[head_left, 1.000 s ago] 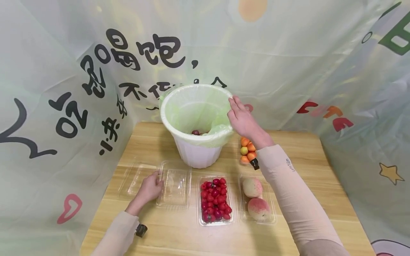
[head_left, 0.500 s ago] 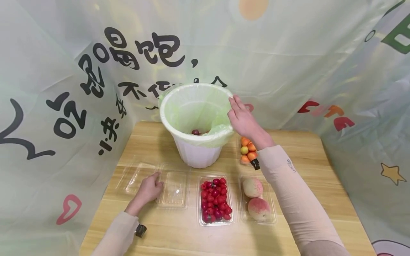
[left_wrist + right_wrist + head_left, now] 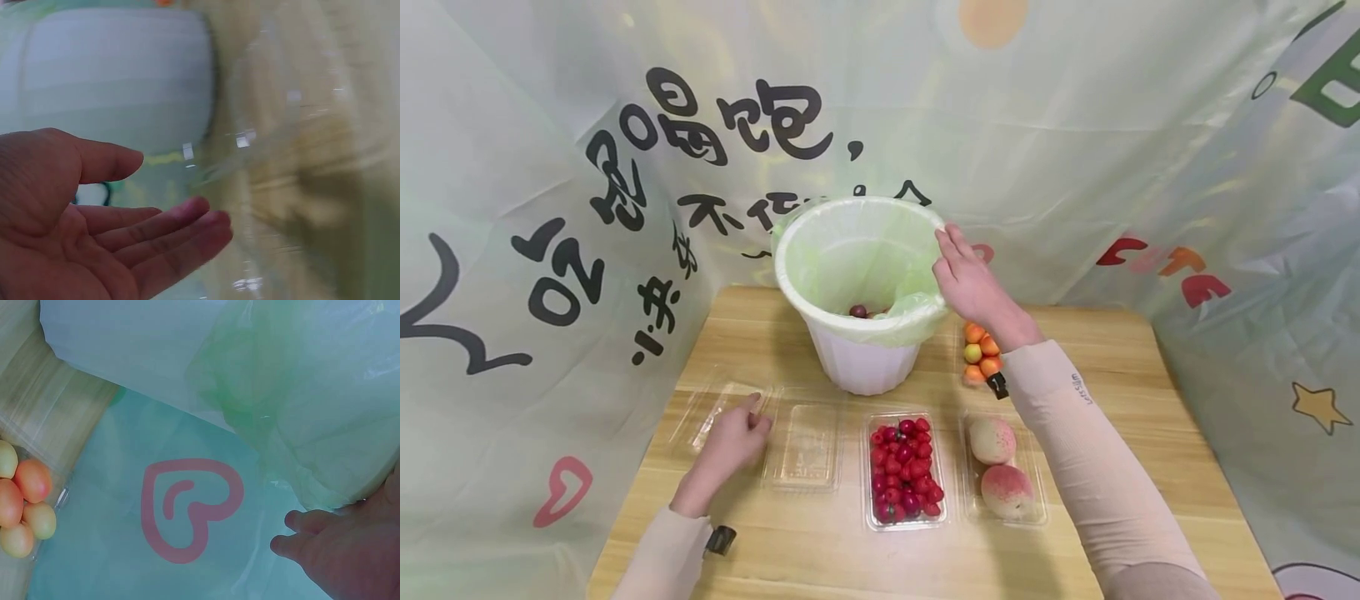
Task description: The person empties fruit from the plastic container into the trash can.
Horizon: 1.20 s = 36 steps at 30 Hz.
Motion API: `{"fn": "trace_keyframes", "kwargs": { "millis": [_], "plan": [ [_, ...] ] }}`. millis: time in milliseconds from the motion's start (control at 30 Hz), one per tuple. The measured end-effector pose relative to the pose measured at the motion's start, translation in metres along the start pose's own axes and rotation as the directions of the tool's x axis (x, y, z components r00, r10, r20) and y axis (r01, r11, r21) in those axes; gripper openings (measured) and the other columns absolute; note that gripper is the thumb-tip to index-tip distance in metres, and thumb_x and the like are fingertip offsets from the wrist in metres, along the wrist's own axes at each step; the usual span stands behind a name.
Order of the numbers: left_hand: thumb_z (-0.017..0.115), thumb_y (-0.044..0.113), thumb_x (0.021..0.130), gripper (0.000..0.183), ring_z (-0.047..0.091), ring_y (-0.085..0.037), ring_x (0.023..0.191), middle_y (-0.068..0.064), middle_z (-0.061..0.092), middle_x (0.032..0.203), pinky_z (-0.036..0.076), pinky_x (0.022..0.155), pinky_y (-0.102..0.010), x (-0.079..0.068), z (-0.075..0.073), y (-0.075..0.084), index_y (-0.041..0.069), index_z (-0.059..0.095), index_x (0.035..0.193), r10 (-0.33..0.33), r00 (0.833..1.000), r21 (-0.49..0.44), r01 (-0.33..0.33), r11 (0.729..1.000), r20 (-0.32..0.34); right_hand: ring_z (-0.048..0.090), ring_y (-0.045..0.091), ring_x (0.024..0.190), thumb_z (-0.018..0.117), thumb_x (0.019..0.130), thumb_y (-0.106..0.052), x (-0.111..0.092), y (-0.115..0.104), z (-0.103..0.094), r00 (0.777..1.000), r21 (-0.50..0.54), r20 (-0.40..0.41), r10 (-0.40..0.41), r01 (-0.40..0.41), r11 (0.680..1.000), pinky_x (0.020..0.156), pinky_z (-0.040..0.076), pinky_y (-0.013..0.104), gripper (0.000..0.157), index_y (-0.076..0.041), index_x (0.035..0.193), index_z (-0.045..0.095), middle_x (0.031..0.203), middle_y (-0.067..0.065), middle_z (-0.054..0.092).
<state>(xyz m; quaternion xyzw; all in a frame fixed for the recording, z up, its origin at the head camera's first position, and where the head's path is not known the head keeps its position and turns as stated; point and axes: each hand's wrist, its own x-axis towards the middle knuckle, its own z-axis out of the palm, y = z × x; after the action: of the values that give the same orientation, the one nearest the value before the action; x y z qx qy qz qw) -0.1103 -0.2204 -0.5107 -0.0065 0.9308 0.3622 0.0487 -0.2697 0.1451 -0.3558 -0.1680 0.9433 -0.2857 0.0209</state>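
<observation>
In the head view my left hand [image 3: 730,442] hovers over the clear plastic clamshell box [image 3: 805,446], above the join between its base and its opened lid [image 3: 722,417]. Its fingers are loosely extended and nothing lies between thumb and fingers, as the left wrist view also shows for this hand [image 3: 144,231]. My right hand [image 3: 970,279] holds the right rim of a white trash can [image 3: 865,358] lined with a thin green bag; its fingertips [image 3: 294,522] show on the outside in the right wrist view. A dark round fruit [image 3: 858,311] lies inside the can.
A clear box of red berries and cherries [image 3: 904,467] stands in front of the can. Right of it is a box with two peaches [image 3: 1003,475]. Small orange and yellow fruits [image 3: 976,358] lie in a box behind, partly hidden by my right arm. Printed curtains surround the wooden table.
The clamshell base has settled flat on the table and my left hand has let go of it, shifting left and down. My right hand stays at the can's rim.
</observation>
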Motion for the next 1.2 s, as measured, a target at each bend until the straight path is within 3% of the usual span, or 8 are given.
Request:
{"fn": "trace_keyframes", "kwargs": {
  "millis": [133,200,467,633,767,867,1033,1200],
  "plan": [
    [0.062,0.012,0.096,0.05,0.057,-0.01,0.061,-0.008,0.07,0.082,0.051,0.06,-0.028,-0.005,-0.006,0.013,-0.012,0.05,0.137,0.058,0.993,0.0,-0.059,0.998,-0.102,0.003,0.027,0.154,0.017,0.105,-0.04,0.0,-0.002,0.0,1.0,0.006,-0.002,0.0,0.0,1.0,0.123,0.01,0.054,0.061,-0.016,0.161,0.009,0.168,0.001,-0.005],
    [0.063,0.011,0.095,0.047,0.058,-0.011,0.062,-0.01,0.071,0.084,0.051,0.057,-0.027,-0.008,-0.004,0.018,-0.01,0.053,0.136,0.066,0.992,-0.045,-0.071,0.996,-0.106,0.004,0.027,0.154,0.017,0.105,-0.04,-0.001,-0.002,0.0,1.0,0.012,-0.003,0.001,-0.001,1.0,0.123,0.011,0.054,0.061,-0.017,0.161,0.009,0.168,0.001,-0.005],
    [0.064,0.01,0.095,0.046,0.068,-0.018,0.065,-0.012,0.074,0.094,0.054,0.05,-0.028,-0.018,0.026,0.037,-0.004,0.054,0.138,0.051,0.997,-0.277,-0.035,0.96,0.052,0.002,0.026,0.154,0.018,0.105,-0.04,-0.002,-0.003,0.002,1.0,0.017,-0.002,-0.001,0.001,1.0,0.123,0.011,0.053,0.061,-0.016,0.161,0.009,0.168,0.002,-0.005],
    [0.062,0.012,0.097,0.051,0.07,-0.031,0.066,-0.022,0.072,0.097,0.058,0.054,-0.037,-0.02,0.048,0.045,-0.012,0.047,0.14,0.09,0.977,-0.386,-0.008,0.923,0.193,0.002,0.025,0.154,0.019,0.105,-0.039,-0.003,-0.003,0.002,1.0,0.012,-0.01,-0.007,0.007,1.0,0.123,0.012,0.052,0.061,-0.015,0.161,0.01,0.168,0.003,-0.004],
    [0.062,0.015,0.098,0.057,0.069,-0.034,0.064,-0.013,0.072,0.085,0.056,0.052,-0.034,-0.021,0.065,0.054,-0.015,0.042,0.141,0.112,0.96,-0.412,0.004,0.911,0.258,0.003,0.027,0.154,0.018,0.105,-0.039,-0.002,-0.003,0.001,1.0,0.015,-0.013,-0.006,0.006,1.0,0.123,0.011,0.053,0.061,-0.015,0.161,0.01,0.168,0.003,-0.004],
    [0.061,0.014,0.098,0.058,0.067,-0.037,0.06,-0.009,0.07,0.077,0.057,0.053,-0.04,-0.023,0.076,0.061,-0.016,0.039,0.142,0.113,0.953,-0.428,0.019,0.903,0.281,0.002,0.027,0.154,0.019,0.105,-0.039,-0.002,-0.003,0.001,1.0,0.017,-0.014,-0.005,0.005,1.0,0.123,0.011,0.053,0.061,-0.015,0.161,0.01,0.168,0.003,-0.004],
    [0.061,0.012,0.097,0.062,0.067,-0.04,0.059,-0.019,0.07,0.078,0.059,0.056,-0.049,-0.024,0.09,0.067,-0.018,0.034,0.144,0.104,0.951,-0.44,0.037,0.897,0.292,0.001,0.024,0.154,0.02,0.105,-0.039,-0.003,-0.004,0.002,1.0,0.023,-0.013,-0.006,0.006,1.0,0.124,0.011,0.051,0.061,-0.015,0.161,0.01,0.168,0.003,-0.004],
    [0.063,0.011,0.094,0.071,0.068,-0.038,0.059,-0.015,0.072,0.084,0.057,0.051,-0.038,-0.024,0.101,0.071,-0.02,0.026,0.146,0.072,0.96,-0.395,0.043,0.918,0.27,0.003,0.025,0.154,0.019,0.105,-0.038,-0.003,-0.004,0.002,1.0,0.03,-0.014,-0.001,0.002,1.0,0.123,0.012,0.051,0.061,-0.015,0.161,0.011,0.168,0.003,-0.004]
  ]
}}
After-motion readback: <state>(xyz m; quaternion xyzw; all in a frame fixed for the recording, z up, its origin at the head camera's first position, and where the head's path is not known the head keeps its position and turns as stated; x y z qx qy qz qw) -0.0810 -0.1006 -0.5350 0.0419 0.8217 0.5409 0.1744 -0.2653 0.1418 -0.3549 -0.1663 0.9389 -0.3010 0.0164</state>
